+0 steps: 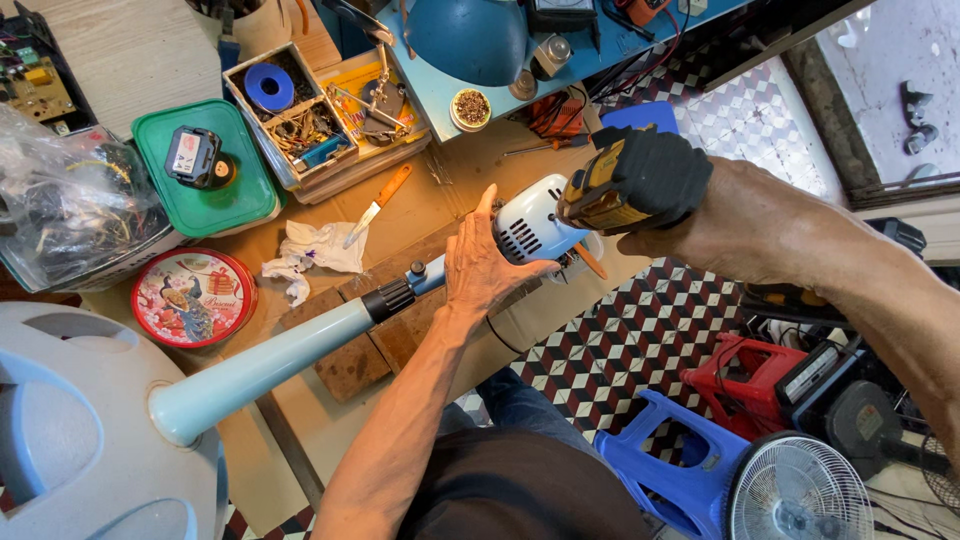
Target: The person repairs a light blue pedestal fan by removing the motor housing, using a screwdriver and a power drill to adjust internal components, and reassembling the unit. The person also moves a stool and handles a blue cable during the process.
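- Lying across the worktop (420, 215), one pale blue fan stand (265, 365) serves as the landmark; its round base (70, 440) sits at the far left and its tube runs up and right to a black collar (388, 298).
- Left of the collar, beyond the tube, one round red tin (192, 296) with a peacock picture rests on the worktop, and farther up sits one green lidded box (215, 205) with one black battery pack (197, 158) on top.
- Just above the collar lie one crumpled white rag (315, 250) and one orange-handled knife (378, 205).
- Right of the collar, the left hand (482, 268) lies flat over the stand's neck, fingers (487, 205) stretched out and spread, palm pressing down, touching the white vented motor housing (528, 228) rather than curling round anything.
- That motor housing, one in number, is white with dark slots on its side and sits at the right end of the stand, over the worktop's edge.
- Right of the housing, the right hand (700, 225) is clenched about one yellow and black cordless drill (625, 185), whose nose meets the housing; the fingers themselves are hidden behind the tool.
- Below the stand's right end, one blue plastic stool (665, 465) stands on the patterned floor (620, 340).
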